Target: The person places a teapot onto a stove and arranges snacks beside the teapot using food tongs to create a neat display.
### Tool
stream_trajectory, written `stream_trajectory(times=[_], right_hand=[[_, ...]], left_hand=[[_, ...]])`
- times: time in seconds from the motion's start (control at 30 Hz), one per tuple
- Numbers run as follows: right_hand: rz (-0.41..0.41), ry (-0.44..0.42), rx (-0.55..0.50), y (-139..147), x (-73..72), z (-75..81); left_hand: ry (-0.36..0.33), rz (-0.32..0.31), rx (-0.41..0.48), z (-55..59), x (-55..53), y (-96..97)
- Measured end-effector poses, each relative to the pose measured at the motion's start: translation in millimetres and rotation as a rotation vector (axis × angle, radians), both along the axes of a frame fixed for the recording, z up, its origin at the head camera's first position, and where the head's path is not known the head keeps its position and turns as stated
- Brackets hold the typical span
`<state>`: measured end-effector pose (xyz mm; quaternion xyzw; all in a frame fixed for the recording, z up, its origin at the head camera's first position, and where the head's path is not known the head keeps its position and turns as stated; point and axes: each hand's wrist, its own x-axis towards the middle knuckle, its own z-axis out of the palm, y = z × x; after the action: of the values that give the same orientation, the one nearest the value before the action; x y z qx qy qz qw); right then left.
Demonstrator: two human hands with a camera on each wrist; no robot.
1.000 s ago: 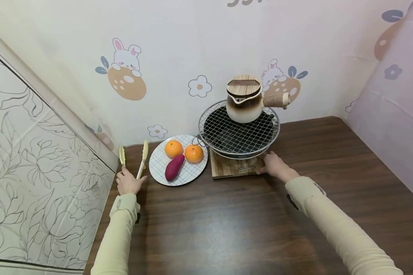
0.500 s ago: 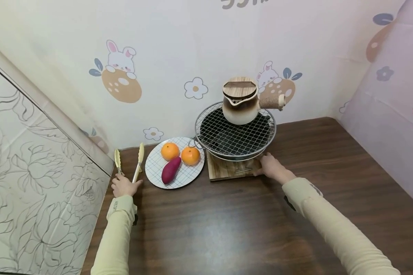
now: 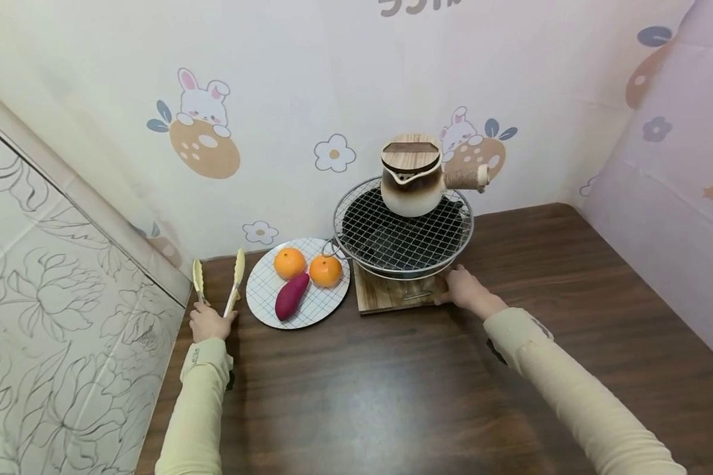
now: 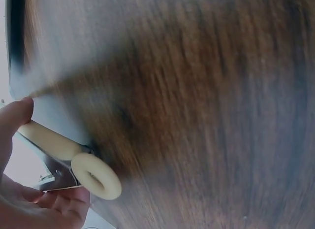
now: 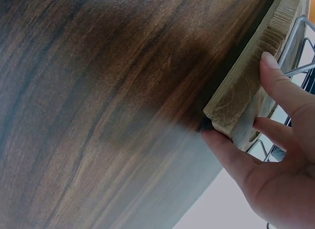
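My left hand (image 3: pixel 209 323) holds a pair of tongs (image 3: pixel 237 277) with pale yellow tips, spread apart and pointing at the wall. In the left wrist view, thumb and fingers lie on either side of the tongs' cream handle (image 4: pixel 51 140), with a ring at its end. At the right front corner of a wooden board (image 3: pixel 374 300), my right hand (image 3: pixel 471 292) grips the edge, thumb on the front side. On the board stands a round black grill with a wire rack (image 3: pixel 386 247). A side-handled teapot (image 3: pixel 412 198) with a wooden lid sits on the rack.
Between tongs and grill lies a checked plate (image 3: pixel 258 307) bearing two tangerines (image 3: pixel 325 271) and a purple sweet potato (image 3: pixel 292 297). A patterned wall stands close behind everything. The brown table (image 3: pixel 356 389) stretches forward and to the right.
The head view has shifted slightly, so the whole scene sits a little further left and lower. Both hands keep their places on the tongs and the board; nothing else has visibly moved.
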<state>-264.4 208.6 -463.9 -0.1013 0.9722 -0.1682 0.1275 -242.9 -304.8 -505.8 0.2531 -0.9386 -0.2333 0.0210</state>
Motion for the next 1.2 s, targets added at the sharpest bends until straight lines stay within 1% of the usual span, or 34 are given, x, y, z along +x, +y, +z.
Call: stream_trajectory(times=[0.1, 0.2, 0.33, 0.47, 0.6, 0.7, 0.87, 1.0, 1.2], right_hand=[[-0.002, -0.004, 0.000, -0.5, -0.7, -1.3], [0.000, 0.004, -0.001, 0.3, -1.2, -2.8], [0.011, 0.028, -0.009, 1.2, -1.0, -5.3], [0.019, 0.047, -0.014, 0.9, -0.1, -4.7], [0.017, 0.039, -0.020, 0.8, 0.4, -2.6], [0.020, 0.046, -0.019, 1.6, 0.1, -2.0], [0.031, 0.052, -0.024, 0.5, 0.1, -1.5], [0.029, 0.044, -0.022, 1.1, -0.1, -1.4], [0.030, 0.038, -0.020, 2.7, -0.5, -1.9]], left_hand=[[0.014, -0.006, 0.024, -0.9, 0.4, -2.0], [0.037, -0.035, 0.066, -1.9, 1.3, -5.2], [0.050, -0.059, 0.112, -2.8, 5.4, -11.8], [0.037, -0.075, 0.119, -5.2, 9.5, -18.7], [0.078, -0.070, 0.119, -6.1, 12.3, -23.5], [0.124, -0.051, 0.123, -2.0, 14.3, -23.6], [0.161, -0.032, 0.103, 8.5, 22.0, -21.8], [0.170, -0.021, 0.092, 14.4, 27.4, -18.7], [0.171, -0.013, 0.100, 22.1, 34.4, -12.6]])
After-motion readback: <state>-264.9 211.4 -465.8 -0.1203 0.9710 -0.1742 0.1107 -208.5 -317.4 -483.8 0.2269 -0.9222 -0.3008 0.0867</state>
